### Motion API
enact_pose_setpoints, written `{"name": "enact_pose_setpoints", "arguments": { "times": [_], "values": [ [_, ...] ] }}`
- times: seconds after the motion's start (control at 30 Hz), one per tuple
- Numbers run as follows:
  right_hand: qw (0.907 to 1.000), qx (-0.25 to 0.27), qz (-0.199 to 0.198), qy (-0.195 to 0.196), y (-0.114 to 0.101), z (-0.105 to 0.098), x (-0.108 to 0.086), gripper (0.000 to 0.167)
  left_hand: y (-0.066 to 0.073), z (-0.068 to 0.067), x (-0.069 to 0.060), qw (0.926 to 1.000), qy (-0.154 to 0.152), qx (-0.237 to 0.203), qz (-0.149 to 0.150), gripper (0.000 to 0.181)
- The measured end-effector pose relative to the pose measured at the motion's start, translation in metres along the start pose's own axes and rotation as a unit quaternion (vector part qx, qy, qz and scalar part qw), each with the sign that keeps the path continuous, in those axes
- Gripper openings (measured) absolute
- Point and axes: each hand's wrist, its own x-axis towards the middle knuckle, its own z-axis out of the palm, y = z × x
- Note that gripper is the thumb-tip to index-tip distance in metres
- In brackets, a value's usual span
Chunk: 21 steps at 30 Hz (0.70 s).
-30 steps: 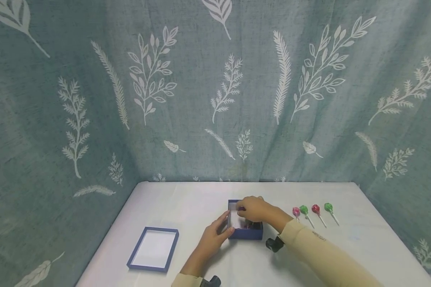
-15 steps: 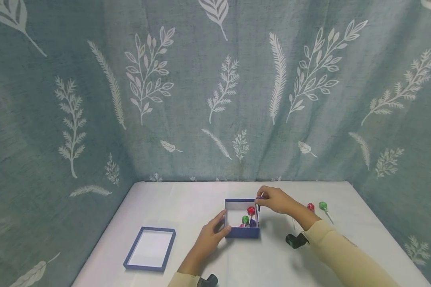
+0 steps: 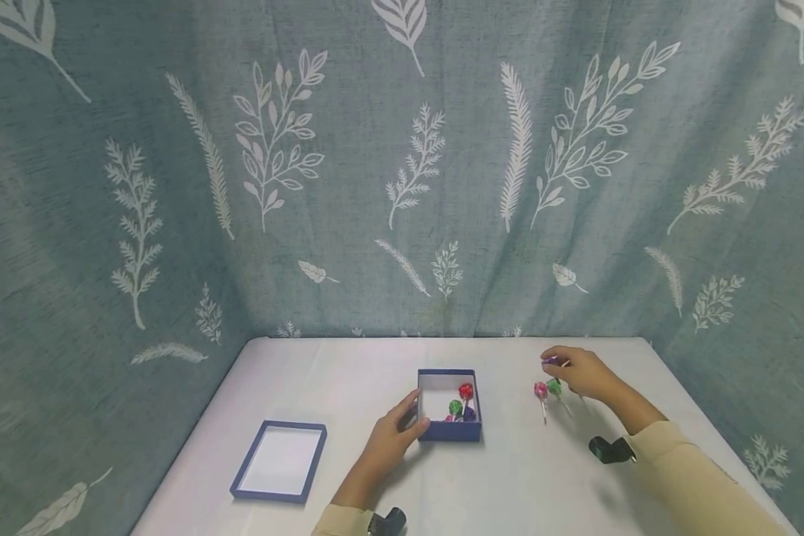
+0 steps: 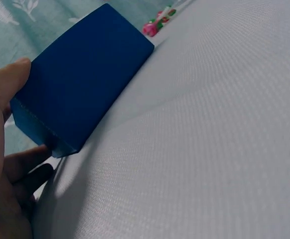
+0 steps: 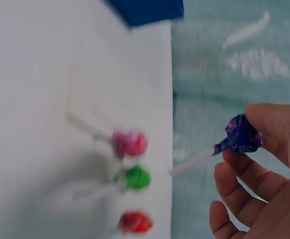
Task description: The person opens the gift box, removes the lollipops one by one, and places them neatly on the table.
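A dark blue box (image 3: pixel 450 432) with a white inside stands on the table. In it lie a red lollipop (image 3: pixel 465 391), a green lollipop (image 3: pixel 455 407) and a purple lollipop (image 3: pixel 469 414). My left hand (image 3: pixel 387 441) holds the box's near left corner, thumb on the front wall, fingers along the side. Right of the box, my right hand (image 3: pixel 584 374) pinches another purple lollipop (image 5: pixel 244 134) by its head, stick free. Below that hand lie a pink lollipop (image 3: pixel 540 390) and a green lollipop (image 5: pixel 137 178). A red lollipop (image 5: pixel 136 222) beside them shows only in the right wrist view.
A shallow blue-edged box lid (image 3: pixel 269 495) lies inside up at the left of the white table (image 3: pixel 509 476). Patterned teal curtains (image 3: pixel 348 186) close off the back and sides.
My right hand has come out of the box with a purple lollipop and moved right, over the loose lollipops. My left hand has stayed at the box.
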Motion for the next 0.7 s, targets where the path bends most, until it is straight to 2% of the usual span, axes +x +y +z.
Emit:
{"name": "enact_pose_setpoints", "arguments": {
  "times": [0.27,0.6,0.7],
  "values": [
    [0.9973,-0.018,0.063,0.033,0.046,-0.015,-0.01,0.045,-0.001,-0.001,0.002,1.0,0.002,0.007,-0.007,0.063],
    [0.9908,-0.012,0.12,0.062,0.082,-0.024,-0.017,0.053,-0.004,0.001,0.002,1.0,0.0,0.004,-0.006,0.062],
    [0.9886,-0.011,0.134,0.069,0.091,-0.024,-0.02,0.051,-0.003,0.001,0.002,1.0,-0.001,0.003,-0.004,0.062]
  ]
}}
